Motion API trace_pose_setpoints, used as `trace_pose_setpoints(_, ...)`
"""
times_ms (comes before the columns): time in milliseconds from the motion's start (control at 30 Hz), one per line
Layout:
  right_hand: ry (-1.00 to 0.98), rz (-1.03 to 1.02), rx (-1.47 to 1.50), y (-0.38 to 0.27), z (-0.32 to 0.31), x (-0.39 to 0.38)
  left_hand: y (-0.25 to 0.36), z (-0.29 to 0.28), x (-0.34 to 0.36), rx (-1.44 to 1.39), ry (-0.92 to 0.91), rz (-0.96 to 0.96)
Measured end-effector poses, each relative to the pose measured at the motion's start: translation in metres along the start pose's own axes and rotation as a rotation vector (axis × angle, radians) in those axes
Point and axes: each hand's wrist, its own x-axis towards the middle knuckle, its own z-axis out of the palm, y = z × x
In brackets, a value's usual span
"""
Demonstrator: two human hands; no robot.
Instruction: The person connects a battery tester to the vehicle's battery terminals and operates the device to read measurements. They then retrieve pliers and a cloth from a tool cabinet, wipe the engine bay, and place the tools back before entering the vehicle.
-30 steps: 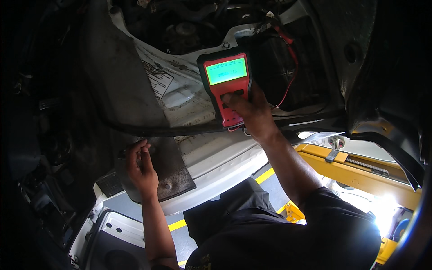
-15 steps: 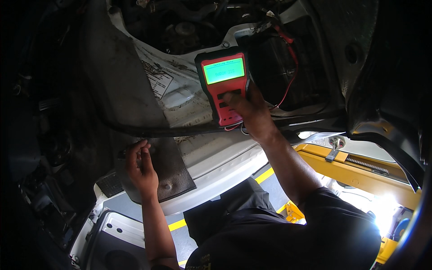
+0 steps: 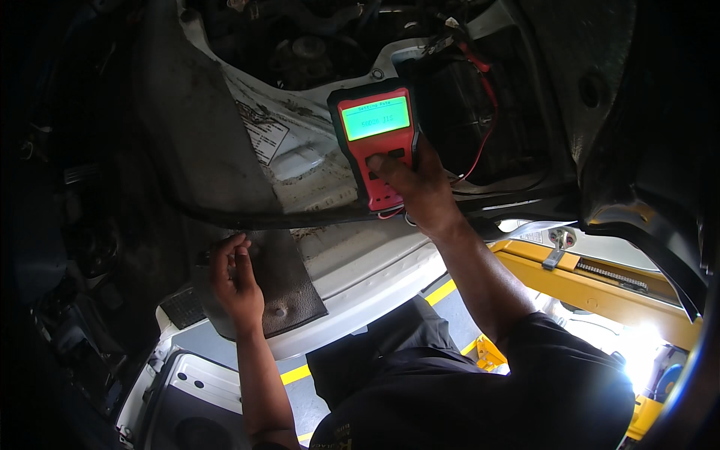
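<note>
Right hand (image 3: 426, 189) gripping red tester (image 3: 373, 146), green screen (image 3: 376, 118), left hand (image 3: 238, 285) half-curled by dark mat (image 3: 283, 289), grasp unclear

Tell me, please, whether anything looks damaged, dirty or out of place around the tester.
The pale metal panel left of the red tester is darkly smudged, so it looks dirty; no clear spill or breakage shows, though much is dark.

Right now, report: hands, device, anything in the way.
Right hand gripping red device, screen lit green. Left hand half-curled at dark flap, nothing visible in it. Thumb partly covers buttons; screen unobstructed.
</note>
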Motion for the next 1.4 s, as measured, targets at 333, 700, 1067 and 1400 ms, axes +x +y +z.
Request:
trace_pose_setpoints(333,-0.007,0.001,0.008,-0.0016,0.002,0.0006,-0.0024,-0.0005,-0.0001,0.01,-0.002,0.001)
trace_pose_setpoints(700,0.013,0.01,0.005,0.0013,-0.0008,0.0006,-0.0063,-0.0002,-0.0005,0.003,-0.005,0.019)
trace_pose_setpoints(1067,-0.01,0.006,-0.03,-0.0006,-0.0019,-0.0001,-0.0035,0.0004,0.0,0.001,0.0,0.008)
trace_pose_setpoints(1400,-0.006,0.001,-0.044,0.0009,-0.0021,0.0005,-0.004,0.0005,-0.0001,-0.001,0.005,0.023)
